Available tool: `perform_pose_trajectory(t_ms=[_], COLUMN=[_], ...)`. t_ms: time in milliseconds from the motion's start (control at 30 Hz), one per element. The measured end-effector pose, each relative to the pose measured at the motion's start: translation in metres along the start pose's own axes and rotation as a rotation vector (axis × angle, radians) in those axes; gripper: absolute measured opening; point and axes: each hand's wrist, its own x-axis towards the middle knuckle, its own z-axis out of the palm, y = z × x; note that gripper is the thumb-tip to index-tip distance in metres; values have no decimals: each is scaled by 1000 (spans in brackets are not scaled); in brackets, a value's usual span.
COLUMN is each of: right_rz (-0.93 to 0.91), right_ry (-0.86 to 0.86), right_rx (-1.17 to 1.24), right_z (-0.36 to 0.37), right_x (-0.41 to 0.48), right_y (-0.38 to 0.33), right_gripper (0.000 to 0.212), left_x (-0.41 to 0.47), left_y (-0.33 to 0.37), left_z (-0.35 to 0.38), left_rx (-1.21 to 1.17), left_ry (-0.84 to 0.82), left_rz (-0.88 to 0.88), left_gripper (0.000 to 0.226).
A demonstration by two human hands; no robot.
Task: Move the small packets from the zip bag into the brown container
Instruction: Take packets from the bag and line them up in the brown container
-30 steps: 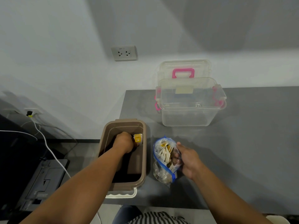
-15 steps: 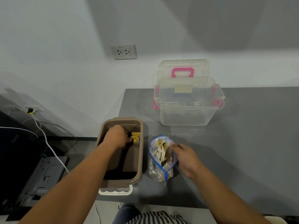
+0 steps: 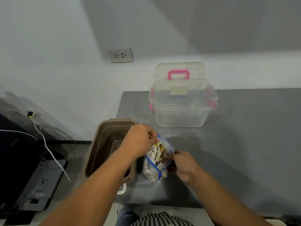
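A clear zip bag (image 3: 156, 162) with a blue seal stands open on the grey table (image 3: 236, 144), holding several small white and yellow packets (image 3: 157, 151). My right hand (image 3: 183, 164) pinches the bag's right edge. My left hand (image 3: 140, 140) is at the bag's upper left mouth, fingers closed at the rim; whether it holds a packet is hidden. The brown container (image 3: 104, 144) sits just left of the bag at the table's left edge. My left forearm crosses over it and hides part of its inside.
A clear plastic box (image 3: 182, 108) with pink latches stands behind the bag, its lid with a pink handle (image 3: 178, 74) leaning on the wall. To the left, below the table, lie a white cable (image 3: 48, 150) and a grey device (image 3: 39, 185).
My left hand has come out of the brown container and moved right to the bag's mouth. The yellow packet it held there is no longer in sight. My right hand stays on the bag.
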Motion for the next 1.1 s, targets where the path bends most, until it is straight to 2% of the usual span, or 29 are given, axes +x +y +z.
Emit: perform_pose_trajectory(t_ms=[200,333,467,567,667,833,1000,1100], right_rz=[6,45,91,93,97,82,65,52], right_ry=[5,29,76,126,87,26,20,26], right_rx=[-5,31,121,174,246,267,235,223], right_z=[-1,-8,-13,-15,-17,-19,-16,-15], right_x=[-1,-2,-3,-5,-6,-12,-13,-14], right_y=[8,9,7,6,5,3,2,2], right_gripper=[26,30,34,27,28,28,28,29], left_x=[8,6,2,-4,-11,-17,-19,-21], left_y=[3,3,2,0,1,1,1,0], left_z=[48,55,56,56,55,55,65,63], left_rx=[369,458,399,270,147,11,26,-23], left_ry=[-68,-103,-163,-159,-151,-77,36,55], left_rz=[6,-26,-35,-43,-42,-14,54,84], left_gripper=[24,26,24,30,24,15,7,24])
